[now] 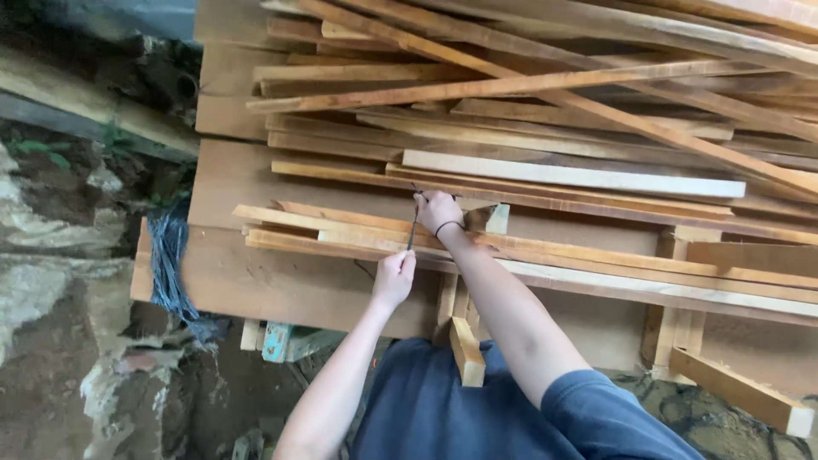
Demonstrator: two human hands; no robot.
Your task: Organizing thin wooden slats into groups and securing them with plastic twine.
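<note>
My left hand (394, 277) is closed around the lower end of a thin dark strip (412, 230), perhaps a tape or cord. My right hand (438, 209), with a dark band on its wrist, pinches the upper end of that strip against a pile of long wooden slats (562, 175). The strip runs almost straight between the two hands, across several pale slats (341, 228) that lie on a wide flat board (256, 277).
Many rough planks cross each other over the upper right. A short wood block (466, 349) stands near my dark blue shirt. A bundle of blue cord (170, 264) hangs at the board's left edge. Rock and soil fill the left side.
</note>
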